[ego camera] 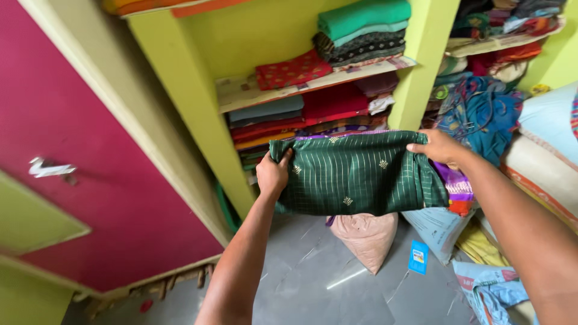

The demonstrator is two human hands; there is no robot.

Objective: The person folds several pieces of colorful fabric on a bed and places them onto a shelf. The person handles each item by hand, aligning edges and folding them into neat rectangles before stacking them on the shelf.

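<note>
A folded dark green cloth [355,174] with thin gold stripes and small gold motifs is stretched flat between both my hands, in front of a yellow-green shelf unit. My left hand [273,173] grips its left edge. My right hand [438,147] pinches its upper right corner. A purple edge shows along the cloth's top. Directly behind the cloth is the lower shelf's stack of folded clothes [307,117] in red, grey and orange.
An upper shelf board [241,96] carries a red patterned cloth [292,70] and a green and dark stack [361,30]. A magenta cupboard door [90,168] stands at left. Sacks [367,238] and bags lie on the grey floor [313,289]. Heaped clothes [481,111] fill the right.
</note>
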